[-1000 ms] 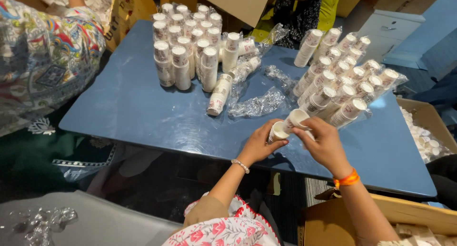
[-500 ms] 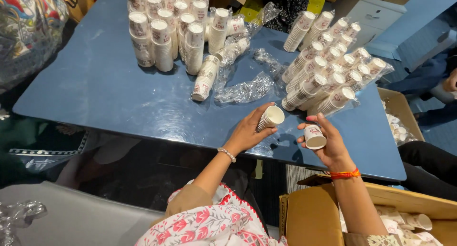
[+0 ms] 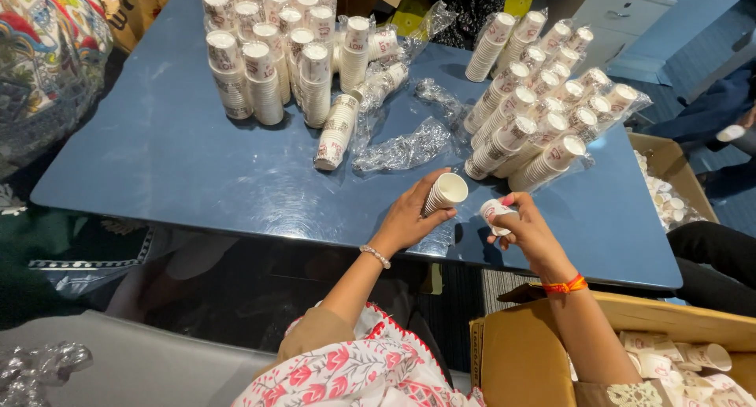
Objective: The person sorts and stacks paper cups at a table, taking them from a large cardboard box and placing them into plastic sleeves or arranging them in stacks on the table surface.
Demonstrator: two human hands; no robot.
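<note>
- A short stack of small white paper cups (image 3: 442,194) is gripped by the left hand (image 3: 409,218); its fingers are wrapped round the stack, which is tilted with the open mouth facing up and to the right, above the near edge of the bench.
- A single small white paper cup with red print (image 3: 494,213) is pinched in the fingers of the right hand (image 3: 529,232), just beside the stack but apart from it; an orange thread band (image 3: 565,286) is worn at that wrist, and a beaded bracelet (image 3: 376,256) at the left wrist.
- The blue rectangular bench (image 3: 181,163) is shown with a bare stretch across its near-left part, between the hands and the upright stacks.
- Upright stacks of white paper cups (image 3: 272,53) are grouped at the far left of the bench, with one stack lying on its side (image 3: 337,131) just in front of them.
- Crumpled clear plastic wrappers (image 3: 405,147) lie near the middle of the bench.
- Slanted rows of sleeved cup stacks (image 3: 543,108) are packed toward the far right edge, partly in clear film.
- An open brown cardboard box (image 3: 520,352) holding loose cups stands below the near right corner of the bench; a second open box of cups (image 3: 669,190) is seen beyond the right edge.
</note>
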